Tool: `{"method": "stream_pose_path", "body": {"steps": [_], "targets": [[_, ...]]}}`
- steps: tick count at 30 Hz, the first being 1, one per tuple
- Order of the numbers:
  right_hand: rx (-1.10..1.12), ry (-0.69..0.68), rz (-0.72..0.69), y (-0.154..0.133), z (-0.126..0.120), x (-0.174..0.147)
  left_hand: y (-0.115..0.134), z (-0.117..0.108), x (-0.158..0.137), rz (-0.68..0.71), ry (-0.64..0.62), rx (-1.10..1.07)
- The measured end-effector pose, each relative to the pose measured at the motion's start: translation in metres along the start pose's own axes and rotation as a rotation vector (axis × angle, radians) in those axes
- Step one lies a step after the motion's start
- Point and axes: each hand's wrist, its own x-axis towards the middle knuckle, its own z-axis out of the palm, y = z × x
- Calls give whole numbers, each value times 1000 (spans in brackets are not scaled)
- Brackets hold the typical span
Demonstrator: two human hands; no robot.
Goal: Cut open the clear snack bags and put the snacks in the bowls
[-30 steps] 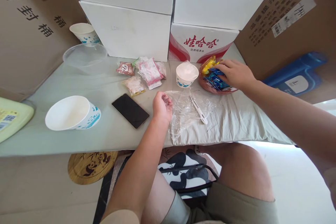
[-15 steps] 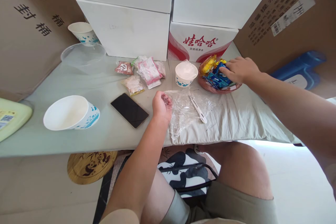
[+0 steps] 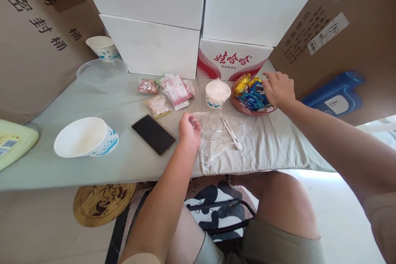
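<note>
My left hand (image 3: 189, 130) is curled closed around one edge of a crumpled clear plastic wrapper (image 3: 213, 140) on the cloth. A white utility knife (image 3: 231, 133) lies on that wrapper. My right hand (image 3: 279, 87) hovers at the right side of a reddish bowl (image 3: 249, 112), its fingers apart and nothing visible in them. Blue snack packets (image 3: 254, 99) fill the bowl, with yellow packets (image 3: 241, 85) at its back left. Just left of the bowl stands a small paper cup (image 3: 218, 98) with something whitish and plastic-like inside.
A phone (image 3: 154, 134) lies left of my left forearm, near several small packets (image 3: 176, 90). A large paper bucket (image 3: 103, 140) stands farther left, with a clear plastic lid-like tub (image 3: 102, 75) behind. White boxes (image 3: 151, 45) wall the back; a blue bottle (image 3: 337, 95) is at right.
My right hand has lifted slightly off the packets in the bowl, its fingers spreading. My left hand stays closed on the wrapper. The camera view has shifted a little.
</note>
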Motion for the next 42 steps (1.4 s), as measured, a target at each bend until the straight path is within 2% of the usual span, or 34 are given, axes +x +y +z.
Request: {"method": "stream_pose_path", "body": {"steps": [2, 4, 7, 9, 10, 12, 14, 15, 18, 21, 23, 24, 27, 31, 32, 34, 37, 42], "targets": [[165, 165, 73, -10, -9, -10, 0, -3, 3, 14, -6, 18], [322, 277, 96, -18, -18, -28, 3, -8, 9, 84, -40, 119], [498, 253, 65, -25, -22, -68, 13, -16, 20, 330, -113, 484], [568, 225, 104, -26, -14, -96, 21, -20, 24, 553, -85, 762], [602, 230, 152, -25, -6, -108, 25, -21, 23, 671, -37, 886], [693, 270, 338, -19, 16, -126, 29, -22, 16, 903, 68, 1122], [782, 279, 572, -9, 41, -137, 28, -22, 6, 1082, 135, 1347], [798, 263, 645, -4, 53, -140, 26, -23, 1, 1149, 144, 1442], [852, 175, 738, 10, 73, -140, 18, -26, -11, 1300, 57, 1605], [1023, 93, 854, 17, 70, -129, 7, -26, -18, 1399, -160, 1635], [1166, 23, 933, 18, 64, -116, -4, -17, -21, 1387, -268, 1645], [1244, -15, 947, 17, 60, -110, -12, -9, -22, 1338, -335, 1664], [1417, -75, 954, 13, 55, -91, -43, 29, -19, 1067, -484, 1768], [1495, -166, 1011, 12, 53, -77, -81, 87, -2, 713, -439, 1903], [1497, -177, 1021, 12, 53, -75, -87, 98, 2, 675, -435, 1927], [1494, -160, 1032, 14, 52, -72, -94, 114, 9, 696, -407, 1987], [1503, -107, 1039, 17, 50, -70, -98, 124, 13, 779, -372, 2068], [1485, -27, 1072, 27, 51, -70, -108, 139, 15, 795, -470, 2081]]}}
